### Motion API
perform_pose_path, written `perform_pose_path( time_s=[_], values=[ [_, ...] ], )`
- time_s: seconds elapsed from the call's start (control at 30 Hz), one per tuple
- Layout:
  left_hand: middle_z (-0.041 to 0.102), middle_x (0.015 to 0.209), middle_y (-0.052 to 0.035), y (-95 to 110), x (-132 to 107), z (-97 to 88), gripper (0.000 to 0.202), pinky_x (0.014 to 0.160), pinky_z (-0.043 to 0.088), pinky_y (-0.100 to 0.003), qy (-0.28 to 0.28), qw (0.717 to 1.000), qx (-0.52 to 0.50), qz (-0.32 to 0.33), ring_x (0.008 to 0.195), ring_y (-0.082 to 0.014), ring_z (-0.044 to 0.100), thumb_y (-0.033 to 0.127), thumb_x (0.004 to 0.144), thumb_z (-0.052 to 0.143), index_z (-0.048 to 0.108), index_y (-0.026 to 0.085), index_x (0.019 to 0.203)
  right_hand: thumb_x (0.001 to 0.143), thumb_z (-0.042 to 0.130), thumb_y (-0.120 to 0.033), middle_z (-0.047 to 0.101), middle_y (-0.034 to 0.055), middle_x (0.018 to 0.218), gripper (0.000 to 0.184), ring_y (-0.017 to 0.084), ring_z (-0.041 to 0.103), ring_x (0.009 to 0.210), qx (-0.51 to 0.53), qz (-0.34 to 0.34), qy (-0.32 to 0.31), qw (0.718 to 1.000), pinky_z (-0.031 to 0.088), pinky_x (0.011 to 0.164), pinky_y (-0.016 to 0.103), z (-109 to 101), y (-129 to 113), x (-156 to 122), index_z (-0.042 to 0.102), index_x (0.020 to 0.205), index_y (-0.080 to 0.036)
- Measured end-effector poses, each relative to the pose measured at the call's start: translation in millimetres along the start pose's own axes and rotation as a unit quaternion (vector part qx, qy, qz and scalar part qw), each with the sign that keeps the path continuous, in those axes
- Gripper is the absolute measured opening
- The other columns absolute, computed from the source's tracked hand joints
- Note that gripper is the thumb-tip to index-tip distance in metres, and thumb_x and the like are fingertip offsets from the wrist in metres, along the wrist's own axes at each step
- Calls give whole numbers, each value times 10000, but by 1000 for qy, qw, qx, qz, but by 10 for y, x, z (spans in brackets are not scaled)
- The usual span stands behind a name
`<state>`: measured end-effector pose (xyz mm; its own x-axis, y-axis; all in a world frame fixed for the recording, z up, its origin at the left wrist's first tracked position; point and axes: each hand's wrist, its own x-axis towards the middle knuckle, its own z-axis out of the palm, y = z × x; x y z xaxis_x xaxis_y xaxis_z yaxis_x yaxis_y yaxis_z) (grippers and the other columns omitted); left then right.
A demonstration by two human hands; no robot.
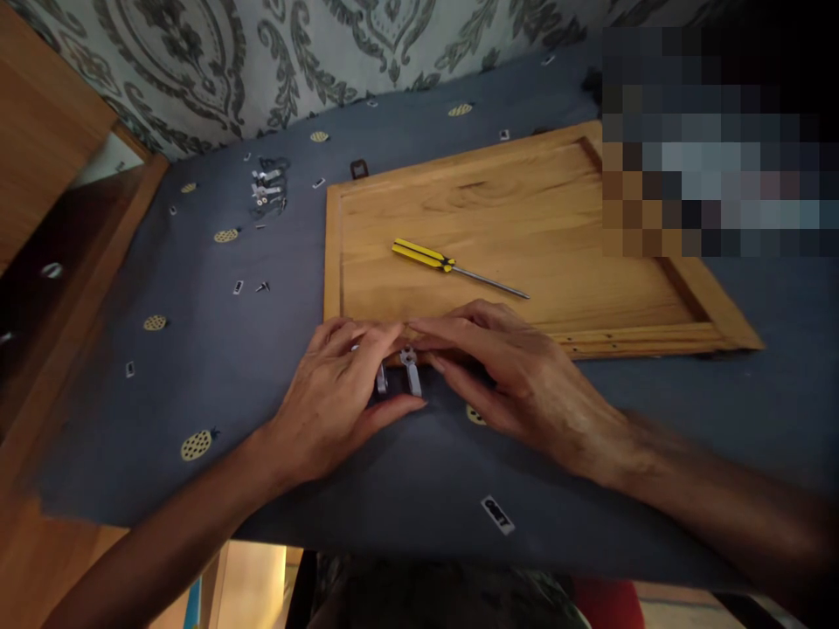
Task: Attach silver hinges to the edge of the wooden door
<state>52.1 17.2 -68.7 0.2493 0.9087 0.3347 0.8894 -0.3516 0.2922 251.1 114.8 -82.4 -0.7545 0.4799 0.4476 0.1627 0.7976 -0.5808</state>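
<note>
A wooden cabinet door [517, 210] lies flat with its near edge towards me. At the left part of that edge is a metal hinge [410, 371], its arm pointing towards me. My left hand [331, 384] is closed around the hinge, fingers on the door's edge and thumb beneath the arm. My right hand [524, 371] grips the edge just right of the hinge, its fingers over the wood and the thumb on the near side. Its fingertips are partly hidden. A yellow-handled screwdriver [449, 264] rests on the door, beyond both hands.
Several metal hinges [267, 185] lie in a pile on the blue patterned cloth [294, 262], at the back left. Small screws [263, 286] lie nearer. A dark square piece [358, 169] sits behind the door. Wooden furniture [85, 288] borders the left side. The upper right is blurred out.
</note>
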Motion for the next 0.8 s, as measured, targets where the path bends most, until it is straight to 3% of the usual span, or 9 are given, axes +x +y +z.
perform_pose_path(
  time_s=[0.2,0.6,0.8],
  values=[
    [699,1174,-114,26,13,-26,580,968,496,-470,-6,1000,2,1,1111,-296,641,371,886,764,464,180,1344,983,510,-141,694,89,1013,313,235,662,937,-10,-3,-2,1000,603,795,413,-19,-14,-12,598,1275,-212],
    [700,1186,-108,11,5,-19,612,952,498,-473,-10,1000,4,-14,1119,-294,634,417,867,782,460,187,1333,999,467,-127,707,109,977,274,218,659,887,-33,-26,3,999,599,776,391,14,-16,-16,607,1234,-150],
    [695,1206,-111,17,14,-35,622,953,497,-482,-25,999,-5,-21,1127,-300,634,408,857,794,458,180,1328,999,475,-124,723,103,1038,332,221,678,947,-38,-19,8,999,598,816,409,-16,-27,-22,579,1306,-195]
  ],
)
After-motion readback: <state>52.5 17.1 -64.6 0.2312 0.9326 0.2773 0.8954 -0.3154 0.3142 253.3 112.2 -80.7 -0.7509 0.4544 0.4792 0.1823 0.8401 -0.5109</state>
